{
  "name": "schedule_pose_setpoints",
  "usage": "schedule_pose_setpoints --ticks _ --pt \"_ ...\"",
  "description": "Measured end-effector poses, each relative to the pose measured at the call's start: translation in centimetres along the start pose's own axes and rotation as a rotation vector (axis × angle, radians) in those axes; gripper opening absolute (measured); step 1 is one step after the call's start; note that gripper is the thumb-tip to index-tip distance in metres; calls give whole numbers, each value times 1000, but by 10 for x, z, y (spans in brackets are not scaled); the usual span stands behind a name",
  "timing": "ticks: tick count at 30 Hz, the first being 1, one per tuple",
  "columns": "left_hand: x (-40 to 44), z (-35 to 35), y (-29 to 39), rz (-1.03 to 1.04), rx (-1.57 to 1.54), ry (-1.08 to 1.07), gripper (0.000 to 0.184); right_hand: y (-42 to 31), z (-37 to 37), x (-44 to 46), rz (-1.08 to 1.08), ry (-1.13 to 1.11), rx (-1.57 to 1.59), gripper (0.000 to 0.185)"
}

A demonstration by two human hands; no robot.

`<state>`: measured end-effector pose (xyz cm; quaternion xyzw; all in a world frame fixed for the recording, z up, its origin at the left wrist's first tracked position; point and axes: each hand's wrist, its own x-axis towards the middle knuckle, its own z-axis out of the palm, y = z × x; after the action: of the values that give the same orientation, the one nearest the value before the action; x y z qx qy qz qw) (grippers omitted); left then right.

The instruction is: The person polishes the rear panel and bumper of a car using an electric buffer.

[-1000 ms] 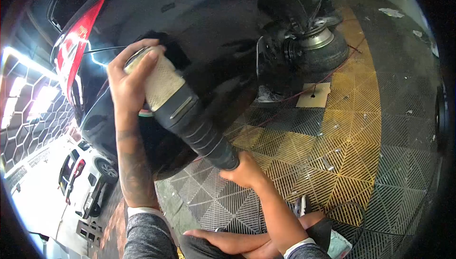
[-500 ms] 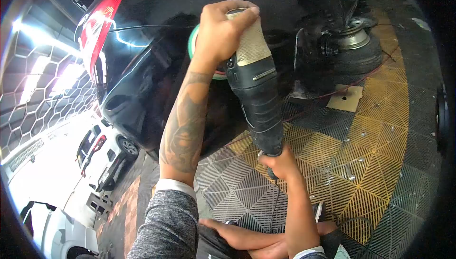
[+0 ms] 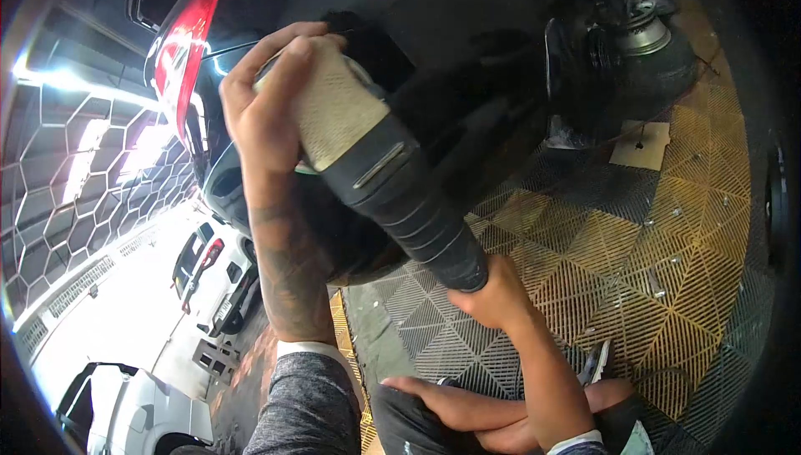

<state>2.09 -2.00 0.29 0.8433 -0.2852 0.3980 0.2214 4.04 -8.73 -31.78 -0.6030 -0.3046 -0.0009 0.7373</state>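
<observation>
A black car polisher [image 3: 409, 196] with a tan textured covering over its head is held against or close to the glossy black car panel [image 3: 492, 71]. My left hand [image 3: 271, 96] wraps over the polisher's head, thumb across the top. At the rear end of the body, my right hand [image 3: 496, 295] grips the polisher with fingers curled round it. The pad is almost wholly hidden behind the head and my left hand. The car's red tail light [image 3: 185, 59] lies just left of my left hand.
A wheel [image 3: 647, 59] lies at the upper right, near a piece of cardboard [image 3: 641, 146]. Patterned floor tiles [image 3: 584, 263] spread below, with small scattered bits. A white car [image 3: 219, 276] and a silver vehicle [image 3: 138, 413] stand at left. My bare legs are folded beneath me.
The polisher and my left hand have moved left across the panel towards the tail light, and the tool now slants more. My right hand still grips the rear end.
</observation>
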Motion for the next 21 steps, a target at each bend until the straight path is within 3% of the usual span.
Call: schedule_pose_setpoints --ticks 5,11,17,21 --pt "-22 -19 7 -65 -116 88 42 0 23 -3 -5 -54 -22 31" --pt "-47 -49 12 -9 22 174 42 -4 34 -8 -68 -70 -10 32" --pt "-94 -64 15 20 82 361 42 -3 11 1 -23 -215 -120 39" --pt "-106 -37 0 12 -40 405 41 8 -21 5 18 -153 -237 47"
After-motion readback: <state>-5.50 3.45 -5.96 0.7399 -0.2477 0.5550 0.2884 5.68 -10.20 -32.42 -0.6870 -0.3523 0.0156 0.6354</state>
